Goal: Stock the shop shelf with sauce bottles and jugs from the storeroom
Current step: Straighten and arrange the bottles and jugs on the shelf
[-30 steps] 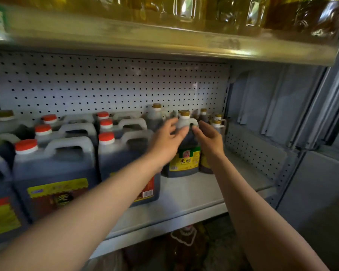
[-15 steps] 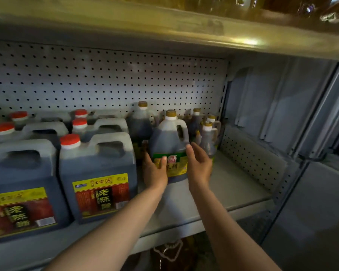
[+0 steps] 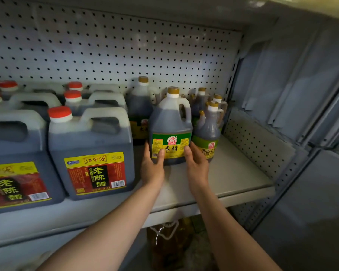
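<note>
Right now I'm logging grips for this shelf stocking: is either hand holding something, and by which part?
Both hold the gold-capped jug by its lower body: left hand and right hand on opposite sides of its label.

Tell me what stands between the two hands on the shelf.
In the head view, the gold-capped vinegar jug with the green and yellow label stands upright between the left hand and the right hand, both touching its lower sides.
</note>
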`<state>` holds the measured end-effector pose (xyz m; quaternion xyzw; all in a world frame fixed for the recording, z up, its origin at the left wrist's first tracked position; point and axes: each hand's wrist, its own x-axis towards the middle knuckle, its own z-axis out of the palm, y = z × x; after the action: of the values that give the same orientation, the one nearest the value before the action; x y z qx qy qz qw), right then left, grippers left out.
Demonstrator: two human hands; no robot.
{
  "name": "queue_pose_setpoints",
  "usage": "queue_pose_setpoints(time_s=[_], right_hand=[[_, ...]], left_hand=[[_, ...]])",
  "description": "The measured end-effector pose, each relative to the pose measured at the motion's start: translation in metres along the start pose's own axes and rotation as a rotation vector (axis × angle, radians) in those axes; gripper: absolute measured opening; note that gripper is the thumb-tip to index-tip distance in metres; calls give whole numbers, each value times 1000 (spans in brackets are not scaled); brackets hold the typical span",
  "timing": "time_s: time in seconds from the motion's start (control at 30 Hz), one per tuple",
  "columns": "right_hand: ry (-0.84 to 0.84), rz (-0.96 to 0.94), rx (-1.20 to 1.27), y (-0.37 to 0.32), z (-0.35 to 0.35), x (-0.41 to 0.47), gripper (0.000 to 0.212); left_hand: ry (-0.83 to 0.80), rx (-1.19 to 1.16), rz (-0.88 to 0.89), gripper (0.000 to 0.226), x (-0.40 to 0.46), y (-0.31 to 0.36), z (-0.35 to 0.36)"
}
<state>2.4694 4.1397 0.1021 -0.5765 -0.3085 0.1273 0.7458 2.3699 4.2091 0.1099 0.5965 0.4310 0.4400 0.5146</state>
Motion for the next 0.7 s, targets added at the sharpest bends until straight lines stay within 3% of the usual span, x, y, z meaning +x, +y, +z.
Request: queue_pose_setpoints(time_s=[0.27,0.43,0.7], right_hand=[[-67,0,-37,0,0,-2,35],[-94,21,-35,-5,2,-4,24],[-140,29,-62,1,1,-2,51]], left_hand=[[-3,-1,41,74,-12,-4,-6],[34,83,109,80,-20,-12,-7],[44,108,124,83,-23,-16,-8]])
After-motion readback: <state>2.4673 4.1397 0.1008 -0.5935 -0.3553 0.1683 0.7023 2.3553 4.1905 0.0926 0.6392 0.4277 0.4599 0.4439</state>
